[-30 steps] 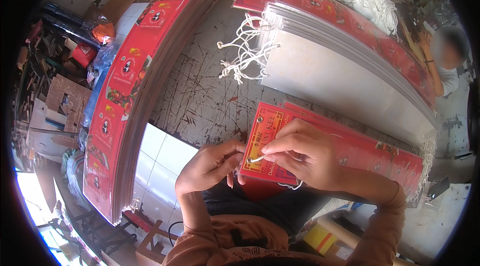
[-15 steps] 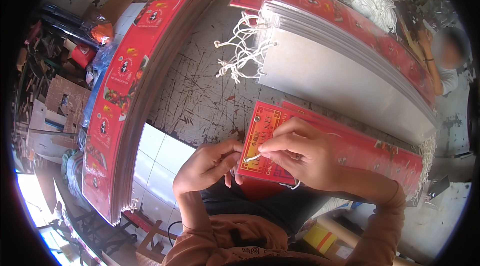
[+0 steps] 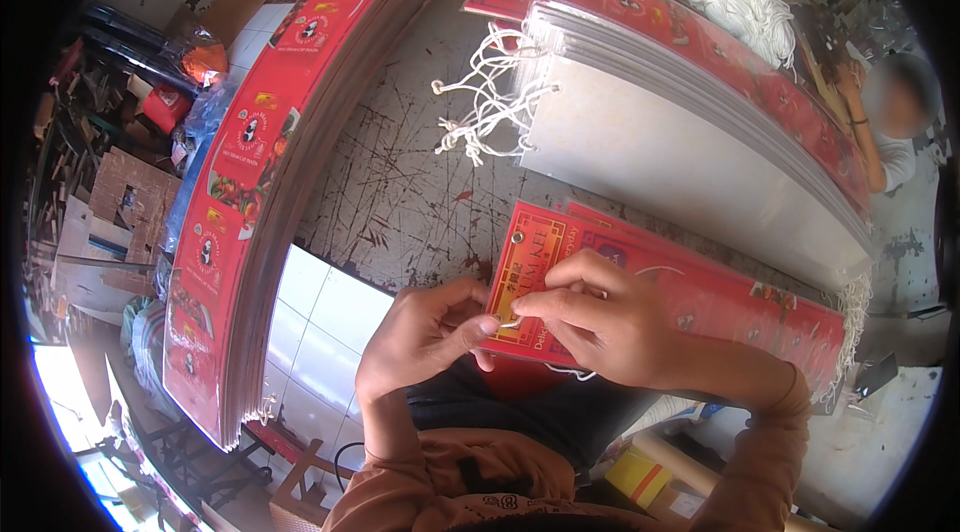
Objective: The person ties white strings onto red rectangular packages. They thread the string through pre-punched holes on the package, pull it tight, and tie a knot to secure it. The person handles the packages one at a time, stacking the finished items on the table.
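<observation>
Red printed cards [image 3: 690, 297], white strings [image 3: 480, 112], scratched grey table [image 3: 400, 192].

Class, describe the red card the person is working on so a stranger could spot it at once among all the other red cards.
Start at the scratched grey table and go to its near edge, where both hands meet. The red card lies on top of a small pile there, pinched by the left hand and right hand. Unlike the tall stack at the left and the strung stack behind, it shows a bare metal eyelet.

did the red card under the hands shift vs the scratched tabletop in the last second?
No. The red card keeps its place beside the white strings on the tabletop; both hands stay on its near end.
</observation>
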A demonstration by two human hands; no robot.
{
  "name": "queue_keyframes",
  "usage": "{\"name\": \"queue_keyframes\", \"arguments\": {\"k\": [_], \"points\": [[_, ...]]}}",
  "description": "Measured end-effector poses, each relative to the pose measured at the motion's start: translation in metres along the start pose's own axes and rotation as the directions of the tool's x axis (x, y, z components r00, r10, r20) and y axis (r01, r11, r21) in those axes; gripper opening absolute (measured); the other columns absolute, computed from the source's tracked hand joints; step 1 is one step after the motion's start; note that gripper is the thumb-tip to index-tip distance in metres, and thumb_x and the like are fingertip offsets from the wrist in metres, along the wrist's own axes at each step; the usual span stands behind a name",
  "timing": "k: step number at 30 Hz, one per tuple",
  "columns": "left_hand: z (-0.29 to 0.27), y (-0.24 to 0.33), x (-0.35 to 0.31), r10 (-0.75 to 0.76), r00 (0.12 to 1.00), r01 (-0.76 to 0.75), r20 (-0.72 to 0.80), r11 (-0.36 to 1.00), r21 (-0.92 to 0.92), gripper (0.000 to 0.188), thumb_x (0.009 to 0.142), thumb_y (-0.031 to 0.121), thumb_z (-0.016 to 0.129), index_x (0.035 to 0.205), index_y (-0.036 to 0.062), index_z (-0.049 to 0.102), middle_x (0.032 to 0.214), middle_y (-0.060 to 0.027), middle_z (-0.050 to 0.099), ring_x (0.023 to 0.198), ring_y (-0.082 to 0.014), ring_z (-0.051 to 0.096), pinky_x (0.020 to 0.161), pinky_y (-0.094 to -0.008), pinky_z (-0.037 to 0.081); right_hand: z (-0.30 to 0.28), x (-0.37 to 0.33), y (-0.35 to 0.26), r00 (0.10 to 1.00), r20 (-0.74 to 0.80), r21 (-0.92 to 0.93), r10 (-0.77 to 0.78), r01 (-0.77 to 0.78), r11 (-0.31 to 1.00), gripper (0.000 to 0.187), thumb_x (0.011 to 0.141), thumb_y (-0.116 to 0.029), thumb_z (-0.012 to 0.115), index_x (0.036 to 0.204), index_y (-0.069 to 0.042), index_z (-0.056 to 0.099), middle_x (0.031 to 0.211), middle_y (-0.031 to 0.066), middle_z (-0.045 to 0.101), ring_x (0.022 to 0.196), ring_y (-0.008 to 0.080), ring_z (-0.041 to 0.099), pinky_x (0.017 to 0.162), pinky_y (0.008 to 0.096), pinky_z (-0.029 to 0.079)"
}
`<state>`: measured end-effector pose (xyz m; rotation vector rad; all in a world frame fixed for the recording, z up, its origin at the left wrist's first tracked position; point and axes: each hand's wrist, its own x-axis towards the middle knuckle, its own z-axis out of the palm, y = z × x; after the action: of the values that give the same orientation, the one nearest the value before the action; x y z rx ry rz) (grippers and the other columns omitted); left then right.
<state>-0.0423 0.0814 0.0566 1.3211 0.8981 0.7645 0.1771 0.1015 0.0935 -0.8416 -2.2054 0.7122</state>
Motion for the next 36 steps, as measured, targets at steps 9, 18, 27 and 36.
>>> {"name": "queue_keyframes", "arguments": {"k": [9, 18, 27, 36], "points": [[0.005, 0.001, 0.0, -0.048, 0.997, 0.045, -0.063, 0.998, -0.043, 0.025, 0.09, 0.016, 0.064, 0.098, -0.0068, 0.057, 0.076, -0.0113, 0.068, 0.061, -0.0153, 0.069, 0.053, -0.024, 0.052, 0.0, 0.0, -0.001, 1.0, 0.002, -0.008, -0.003, 0.003, 1.0, 0.026, 0.075, 0.003, 0.068, 0.097, -0.009, 0.067, 0.086, 0.0029, 0.053, 0.064, 0.0131, 0.058, 0.055, 0.0268, 0.05], [0.008, 0.002, 0.001, -0.058, 0.995, 0.052, -0.083, 0.996, -0.071, 0.019, 0.091, 0.012, 0.062, 0.092, -0.0064, 0.058, 0.072, -0.0085, 0.065, 0.059, -0.015, 0.068, 0.051, -0.0233, 0.051, 0.0, -0.001, 0.0, 1.0, 0.014, -0.018, -0.002, 0.002, 1.0, 0.024, 0.076, 0.002, 0.068, 0.098, -0.007, 0.066, 0.088, 0.0031, 0.053, 0.065, 0.0124, 0.059, 0.054, 0.0263, 0.05], [0.004, 0.005, 0.001, -0.077, 0.995, 0.075, -0.062, 0.997, -0.033, 0.019, 0.093, 0.013, 0.06, 0.091, -0.0059, 0.058, 0.072, -0.0085, 0.066, 0.06, -0.0145, 0.068, 0.053, -0.0237, 0.051, 0.001, 0.002, -0.002, 0.998, 0.051, -0.031, -0.038, 0.04, 0.999, 0.023, 0.077, -0.007, 0.072, 0.099, -0.01, 0.065, 0.089, 0.0016, 0.055, 0.065, 0.0118, 0.061, 0.053, 0.0263, 0.049], [0.001, 0.002, 0.001, -0.038, 0.999, 0.038, -0.027, 0.999, 0.017, 0.018, 0.094, 0.013, 0.057, 0.093, -0.0053, 0.059, 0.07, -0.0082, 0.065, 0.062, -0.0161, 0.069, 0.056, -0.0245, 0.052, 0.003, 0.002, 0.004, 0.985, 0.065, -0.059, -0.158, 0.162, 0.985, 0.016, 0.077, -0.011, 0.072, 0.091, -0.009, 0.065, 0.08, 0.0003, 0.057, 0.064, 0.0144, 0.061, 0.053, 0.0286, 0.048]]}}
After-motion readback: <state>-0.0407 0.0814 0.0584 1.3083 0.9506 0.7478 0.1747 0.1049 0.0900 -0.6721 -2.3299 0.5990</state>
